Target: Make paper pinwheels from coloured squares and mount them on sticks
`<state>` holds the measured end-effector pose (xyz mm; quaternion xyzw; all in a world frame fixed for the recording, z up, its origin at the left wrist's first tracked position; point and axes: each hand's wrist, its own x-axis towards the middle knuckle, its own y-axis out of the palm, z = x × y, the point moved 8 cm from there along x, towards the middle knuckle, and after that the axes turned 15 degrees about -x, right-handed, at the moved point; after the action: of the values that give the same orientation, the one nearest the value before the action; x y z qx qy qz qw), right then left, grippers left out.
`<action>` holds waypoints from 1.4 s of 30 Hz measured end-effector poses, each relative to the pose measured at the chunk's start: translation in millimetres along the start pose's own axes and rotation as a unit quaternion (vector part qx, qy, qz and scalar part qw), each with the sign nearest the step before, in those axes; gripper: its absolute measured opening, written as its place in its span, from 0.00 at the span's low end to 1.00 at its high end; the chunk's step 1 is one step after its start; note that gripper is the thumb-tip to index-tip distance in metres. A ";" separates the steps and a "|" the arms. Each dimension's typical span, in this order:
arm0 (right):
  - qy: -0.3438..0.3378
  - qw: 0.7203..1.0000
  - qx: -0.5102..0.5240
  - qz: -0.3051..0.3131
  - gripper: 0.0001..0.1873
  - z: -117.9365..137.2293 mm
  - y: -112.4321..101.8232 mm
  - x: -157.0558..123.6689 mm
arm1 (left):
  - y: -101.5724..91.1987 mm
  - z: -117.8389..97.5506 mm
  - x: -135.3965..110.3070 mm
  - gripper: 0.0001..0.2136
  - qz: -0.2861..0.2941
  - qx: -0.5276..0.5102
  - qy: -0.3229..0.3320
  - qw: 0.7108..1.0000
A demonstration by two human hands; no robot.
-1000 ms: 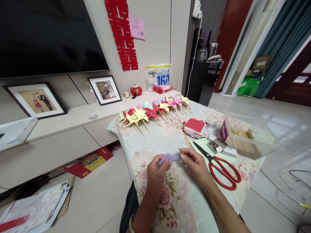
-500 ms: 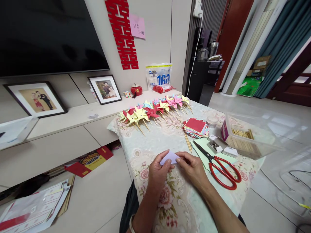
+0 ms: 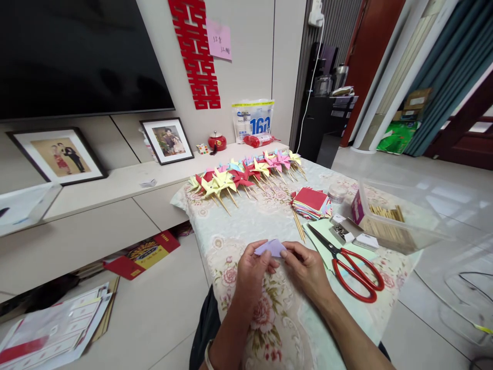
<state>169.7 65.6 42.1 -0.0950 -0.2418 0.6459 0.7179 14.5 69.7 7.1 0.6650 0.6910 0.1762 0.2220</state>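
A small lilac paper (image 3: 270,247) is pinched between both hands just above the floral tablecloth (image 3: 246,226). My left hand (image 3: 252,275) grips its left side, fingers closed on it. My right hand (image 3: 308,270) holds its right edge with thumb and fingertips. Red-handled scissors (image 3: 346,262) lie right of my right hand on a pale green sheet. A stack of coloured paper squares (image 3: 311,201) with a red top sits beyond them.
A row of several paper pinwheels (image 3: 242,177) on sticks lies across the far side of the table. A clear plastic box (image 3: 396,216) with wooden sticks stands at the right. A small round tin (image 3: 337,192) and loose sticks (image 3: 297,226) are nearby.
The lilac paper went from a folded strip held up to a flatter piece lower toward the cloth. Both hands stayed on it and shifted only slightly.
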 end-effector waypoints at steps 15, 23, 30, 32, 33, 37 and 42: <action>-0.079 0.960 -0.237 -0.129 0.11 -3.8 -63.1 -17.6 | -7.8 7.6 6.2 0.14 -0.032 -0.118 -0.036 0.992; -0.016 0.864 -0.493 -0.102 0.21 -55.6 -125.2 -34.7 | -4.6 2.6 4.9 0.14 -0.051 -0.173 -0.054 0.982; 0.017 0.868 -0.494 -0.040 0.24 -67.1 -135.7 -37.2 | -7.8 4.0 5.9 0.15 -0.051 -0.197 -0.048 0.978; 0.023 0.866 -0.499 -0.006 0.25 -75.2 -135.7 -38.6 | -8.3 4.9 5.9 0.15 -0.052 -0.206 -0.048 0.976; 0.028 0.864 -0.502 0.009 0.25 -79.0 -136.1 -39.3 | -8.5 5.3 5.9 0.15 -0.053 -0.211 -0.048 0.975; 0.069 0.850 -0.520 0.045 0.19 -87.7 -139.4 -40.8 | -9.3 6.3 6.4 0.14 -0.060 -0.235 -0.053 0.969; 0.089 0.848 -0.519 0.057 0.18 -81.7 -141.4 -42.7 | -12.2 4.3 8.0 0.15 -0.069 -0.281 -0.058 0.955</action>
<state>330.6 17.6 25.3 -0.5244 -0.4705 0.4550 0.5446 6.4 76.8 -3.7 0.5354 0.6439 0.3087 0.4511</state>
